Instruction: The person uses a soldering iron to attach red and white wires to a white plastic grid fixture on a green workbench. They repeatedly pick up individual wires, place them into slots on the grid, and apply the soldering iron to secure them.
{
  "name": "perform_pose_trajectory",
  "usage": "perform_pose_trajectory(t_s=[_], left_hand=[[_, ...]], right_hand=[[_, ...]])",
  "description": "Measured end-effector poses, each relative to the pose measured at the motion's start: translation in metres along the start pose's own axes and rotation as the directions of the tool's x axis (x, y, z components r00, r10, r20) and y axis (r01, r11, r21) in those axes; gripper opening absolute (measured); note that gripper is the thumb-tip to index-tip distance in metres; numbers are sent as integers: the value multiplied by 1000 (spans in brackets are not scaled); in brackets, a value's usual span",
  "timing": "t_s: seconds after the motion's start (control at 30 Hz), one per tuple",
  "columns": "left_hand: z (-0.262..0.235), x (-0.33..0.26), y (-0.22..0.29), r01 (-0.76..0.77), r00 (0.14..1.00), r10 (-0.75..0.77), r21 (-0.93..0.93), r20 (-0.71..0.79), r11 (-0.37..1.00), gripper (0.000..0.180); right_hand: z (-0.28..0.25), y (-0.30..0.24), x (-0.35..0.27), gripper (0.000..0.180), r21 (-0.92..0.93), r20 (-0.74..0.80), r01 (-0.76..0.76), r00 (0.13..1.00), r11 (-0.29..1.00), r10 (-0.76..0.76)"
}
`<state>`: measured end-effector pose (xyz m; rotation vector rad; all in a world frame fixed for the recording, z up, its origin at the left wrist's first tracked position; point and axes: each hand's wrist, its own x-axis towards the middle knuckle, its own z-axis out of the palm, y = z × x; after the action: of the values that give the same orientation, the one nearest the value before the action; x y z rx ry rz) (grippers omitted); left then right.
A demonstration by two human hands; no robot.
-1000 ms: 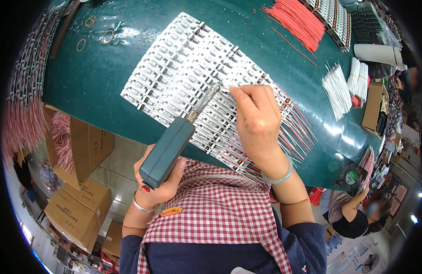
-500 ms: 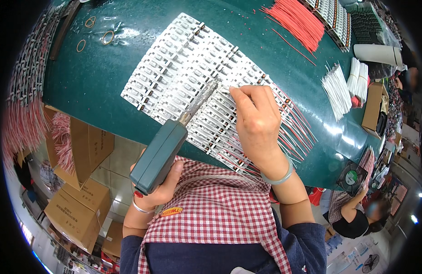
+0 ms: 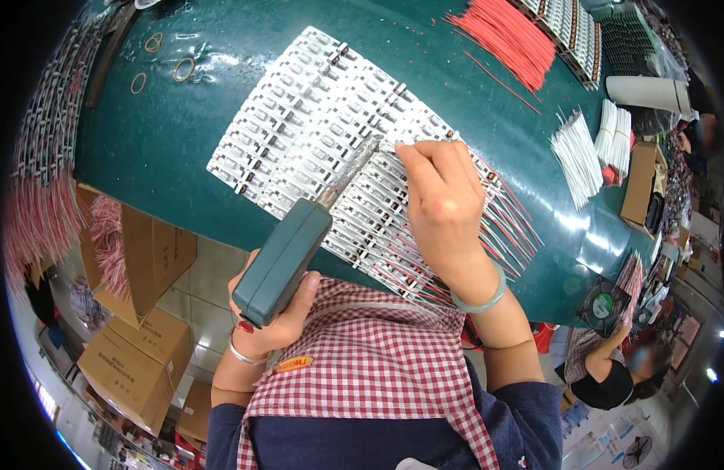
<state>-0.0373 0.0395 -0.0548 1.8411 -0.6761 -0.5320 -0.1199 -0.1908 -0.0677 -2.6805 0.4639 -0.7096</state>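
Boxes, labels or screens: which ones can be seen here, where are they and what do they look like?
Brown cardboard boxes: stacked on the floor, lower left, under the table edge.
Open cardboard box: right end of the green table, tan, rectangular.
Orange oval label: sewn on the red-checked apron.
No screens in view.

I see a dark green table (image 3: pixel 182 149) filling the upper middle of the frame, its surface glossy with light glare toward the right. Lower left, I make out pale floor tiles (image 3: pixel 209 294) and stacked cardboard boxes (image 3: pixel 127 368). At lower right another person (image 3: pixel 612 368) sits beside a small black fan (image 3: pixel 604 305). Bright ceiling lights (image 3: pixel 720 334) dot the far right edge.
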Motion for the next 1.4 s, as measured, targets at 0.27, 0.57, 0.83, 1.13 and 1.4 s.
perform_pose_trajectory(t_s=[0.27, 0.57, 0.83, 1.13, 1.4], left_hand=[[2, 3, 2, -7, 1000, 8, -3, 30, 1000, 18], [3, 3, 1, 20, 998, -18, -32, 67, 999, 24], [0, -5, 3, 109, 993, -108, -11, 45, 994, 23], [-1, -4, 13, 170, 985, -169, -47, 17, 984, 21], [1, 13, 14, -63, 996, 61, 27, 67, 998, 24]], right_hand=[[0, -1, 0, 33, -12, -9, 2, 1000, 1000, -2], [0, -3, 2, 30, -25, -18, -12, 1000, 1000, 11], [0, -3, 2, 28, -27, -18, -12, 1000, 1000, 11], [-3, -6, 4, 27, -11, -16, -42, 999, 999, 42], [-2, 7, 5, 30, 6, -33, 7, 999, 1000, -7]])
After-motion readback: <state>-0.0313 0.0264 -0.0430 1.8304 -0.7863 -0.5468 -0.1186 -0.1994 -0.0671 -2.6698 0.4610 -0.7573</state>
